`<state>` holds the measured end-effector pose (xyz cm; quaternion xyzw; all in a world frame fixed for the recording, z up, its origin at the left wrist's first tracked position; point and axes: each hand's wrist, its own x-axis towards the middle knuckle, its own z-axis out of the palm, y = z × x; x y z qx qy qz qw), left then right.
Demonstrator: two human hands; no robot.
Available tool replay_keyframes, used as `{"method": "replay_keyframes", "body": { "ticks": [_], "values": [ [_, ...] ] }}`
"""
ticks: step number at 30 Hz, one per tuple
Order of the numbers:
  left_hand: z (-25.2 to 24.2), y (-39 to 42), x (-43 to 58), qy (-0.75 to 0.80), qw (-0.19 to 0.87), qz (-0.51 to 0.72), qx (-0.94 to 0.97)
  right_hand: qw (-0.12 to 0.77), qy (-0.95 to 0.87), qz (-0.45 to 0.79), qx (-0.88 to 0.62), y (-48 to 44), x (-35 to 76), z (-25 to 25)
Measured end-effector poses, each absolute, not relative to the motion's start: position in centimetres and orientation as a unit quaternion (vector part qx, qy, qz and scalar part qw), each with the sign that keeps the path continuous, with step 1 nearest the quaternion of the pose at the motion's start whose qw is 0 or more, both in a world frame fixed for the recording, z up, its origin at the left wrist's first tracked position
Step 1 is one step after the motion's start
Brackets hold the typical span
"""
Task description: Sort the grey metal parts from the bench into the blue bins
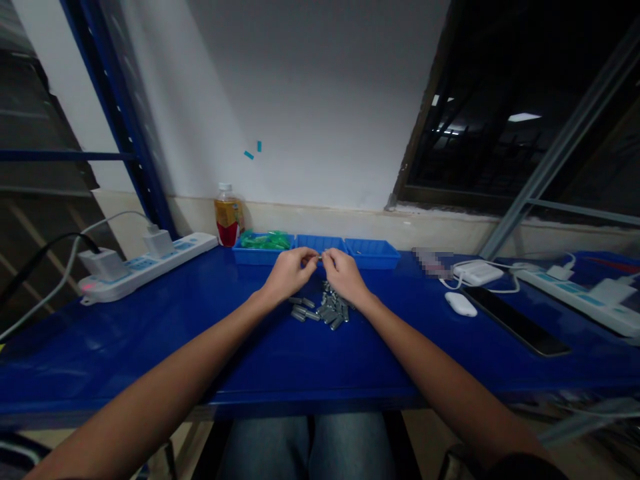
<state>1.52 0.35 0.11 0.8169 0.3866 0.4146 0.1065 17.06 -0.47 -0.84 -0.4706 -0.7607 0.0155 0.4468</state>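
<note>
My left hand (pixel 290 273) and my right hand (pixel 345 273) meet above the blue table, fingertips pinched together on a small metal part (pixel 321 257). Its exact shape is mostly covered by the fingers. Below and between the hands lies a loose pile of silvery metal cylinders (pixel 330 313), partly hidden by my right hand. A few more of these cylinders (pixel 305 313) lie at the pile's left side. Right behind my hands stand blue plastic trays in a row: the left tray (pixel 250 257) holds green plastic bags (pixel 267 240), then come a middle tray (pixel 320 243) and a right tray (pixel 373 260).
A drink bottle (pixel 228 217) stands by the wall. Power strips with plugs lie at the left (pixel 145 270) and right (pixel 585 300). On the right are a phone (pixel 515 320), a white earbud case (pixel 461 305), a white charger (pixel 477 273) and cables.
</note>
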Motion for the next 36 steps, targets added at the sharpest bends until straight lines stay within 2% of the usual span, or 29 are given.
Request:
{"method": "replay_keyframes", "body": {
  "ticks": [6,11,14,19,21,25,31,36],
  "values": [
    [-1.7,1.5,1.9,0.420,0.316,0.417,0.742,0.392,-0.831,-0.024,-0.393,-0.8,18.1,-0.6],
    [-1.4,1.6,2.2,0.395,0.391,0.418,0.718,0.392,-0.831,-0.038,-0.394,-0.3,18.2,-0.8],
    [-1.2,1.7,2.1,0.392,0.353,0.385,0.758,0.406,-0.818,-0.057,-0.404,0.4,18.9,-0.8],
    [-1.4,1.8,2.1,0.297,0.129,0.275,0.905,0.446,-0.742,-0.105,-0.490,2.4,22.1,-1.2],
    [-1.5,1.9,2.2,0.262,0.093,0.225,0.934,0.459,-0.710,-0.120,-0.520,3.2,23.4,-1.4],
    [-1.8,2.5,2.3,0.303,0.088,0.183,0.931,0.474,-0.671,-0.125,-0.556,4.3,25.1,-1.9],
    [-2.6,3.0,1.7,0.375,0.111,0.198,0.899,0.433,-0.626,-0.118,-0.637,4.9,25.7,-2.4],
    [-2.2,2.7,1.8,0.379,0.147,0.243,0.881,0.442,-0.664,-0.146,-0.585,3.1,24.0,-1.3]
  ]
}}
